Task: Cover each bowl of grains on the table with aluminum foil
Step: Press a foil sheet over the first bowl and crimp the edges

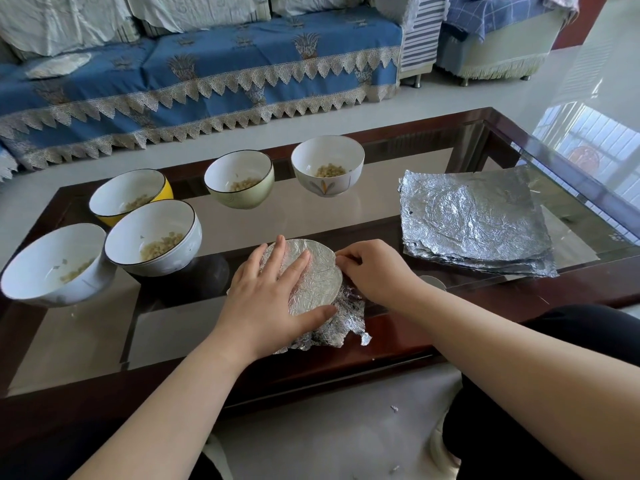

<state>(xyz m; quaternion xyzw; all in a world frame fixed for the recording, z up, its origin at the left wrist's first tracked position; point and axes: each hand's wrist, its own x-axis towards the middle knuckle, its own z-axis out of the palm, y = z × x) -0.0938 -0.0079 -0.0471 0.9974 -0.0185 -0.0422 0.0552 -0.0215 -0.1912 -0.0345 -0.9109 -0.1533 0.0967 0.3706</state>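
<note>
At the near centre of the glass-topped dark wooden worktop (381, 216), the left hand (273, 292) presses flat, fingers spread, on a crinkled silver foil-covered bowl (320, 271). The right hand (372, 268) pinches the foil at its right rim. Five uncovered white-lined bowls of grains (156, 233) stand left and far; a stack of creased foil sheets (474, 220) lies right.

At the centre of the frame, the foil-covered bowl (317, 271) is silver and finely creased all over. The stack of foil sheets (474, 220) at right is the same crinkled silver. Five open bowls are white inside, with pale tan grains. The yellow bowl (130, 195) at left has a dark rim; the pale green bowl (240, 178) has a dark rim too. The white bowl (327, 166) in the upper middle bears a yellow and grey leaf motif. The counter (519, 133) is dark reddish-brown wood under clear glass. The sofa cover (207, 64) across the top is blue with beige plant motifs and a zigzag lace edge.
</note>
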